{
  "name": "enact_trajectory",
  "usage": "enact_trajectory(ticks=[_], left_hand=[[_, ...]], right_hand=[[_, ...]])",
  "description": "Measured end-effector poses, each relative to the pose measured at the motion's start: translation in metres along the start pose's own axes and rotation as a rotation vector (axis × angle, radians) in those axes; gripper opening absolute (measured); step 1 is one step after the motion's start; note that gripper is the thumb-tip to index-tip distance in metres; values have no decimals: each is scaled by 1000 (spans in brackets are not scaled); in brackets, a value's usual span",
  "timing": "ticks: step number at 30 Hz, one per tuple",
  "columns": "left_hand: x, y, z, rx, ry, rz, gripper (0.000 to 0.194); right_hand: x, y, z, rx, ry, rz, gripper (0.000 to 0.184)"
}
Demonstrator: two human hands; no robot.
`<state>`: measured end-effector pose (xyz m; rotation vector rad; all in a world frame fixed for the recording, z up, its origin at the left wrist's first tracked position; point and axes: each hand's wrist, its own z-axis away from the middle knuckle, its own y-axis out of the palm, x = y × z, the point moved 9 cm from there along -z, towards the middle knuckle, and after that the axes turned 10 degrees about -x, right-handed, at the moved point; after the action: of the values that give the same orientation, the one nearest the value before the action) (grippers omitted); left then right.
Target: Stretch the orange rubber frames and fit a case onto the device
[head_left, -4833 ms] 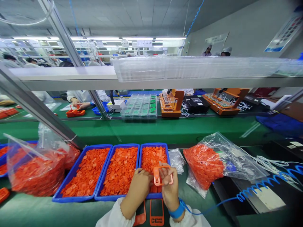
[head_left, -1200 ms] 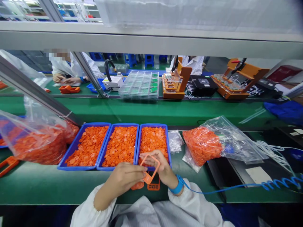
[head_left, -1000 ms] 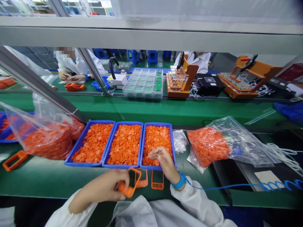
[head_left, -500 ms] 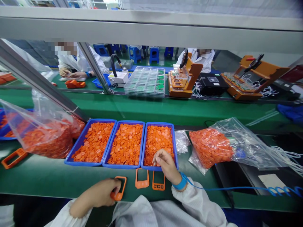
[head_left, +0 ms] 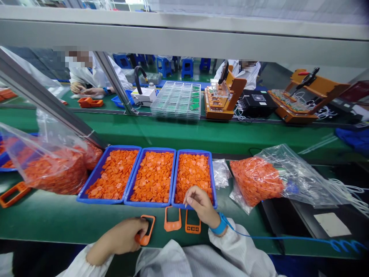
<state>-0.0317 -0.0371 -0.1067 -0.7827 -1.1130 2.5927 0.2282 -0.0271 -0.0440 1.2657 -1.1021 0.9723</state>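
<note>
My left hand (head_left: 127, 234) lies at the table's front edge with its fingers closed on the lower left side of an orange plastic frame (head_left: 149, 230), which rests on the green surface. To the right of it lie a second orange frame (head_left: 173, 226) and an orange frame with small cutouts along its bottom (head_left: 193, 229). My right hand (head_left: 201, 206) hovers at the front rim of the right blue tray (head_left: 213, 184). Its fingers are loosely bent and apart, with nothing visible in them. Small orange plastic pieces (head_left: 193, 173) fill that tray. A blue wristband (head_left: 220, 225) with a cord circles my right wrist.
A middle blue tray (head_left: 173, 165) and a left blue tray (head_left: 95, 177) hold more orange pieces. Bags of orange parts stand left (head_left: 54, 173) and right (head_left: 256, 179). A metal post (head_left: 52, 96) slants down at left. Co-workers sit across the bench behind orange fixtures (head_left: 221, 102).
My left hand carried the orange frame away from my right hand, leftward and down onto the table. My right hand let go of it and its fingers curled over the tray's front rim.
</note>
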Motion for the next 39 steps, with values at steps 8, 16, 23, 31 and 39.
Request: enact_trajectory(ticks=[8, 16, 23, 31, 39], left_hand=[[-40, -17, 8, -97, 87, 31, 18], [-86, -19, 5, -310, 114, 38, 7], [-92, 10, -15, -372, 110, -89, 12], [-146, 19, -18, -441, 365, -108, 15], [-194, 49, -63, -295, 485, -291, 16]], right_hand=[[-2, -1, 2, -6, -6, 21, 27], [-2, -2, 3, -9, -18, -13, 23], [-3, -4, 2, -61, -30, -86, 10], [-13, -13, 0, -169, -35, -135, 18], [-15, -17, -2, -230, -19, -214, 20]])
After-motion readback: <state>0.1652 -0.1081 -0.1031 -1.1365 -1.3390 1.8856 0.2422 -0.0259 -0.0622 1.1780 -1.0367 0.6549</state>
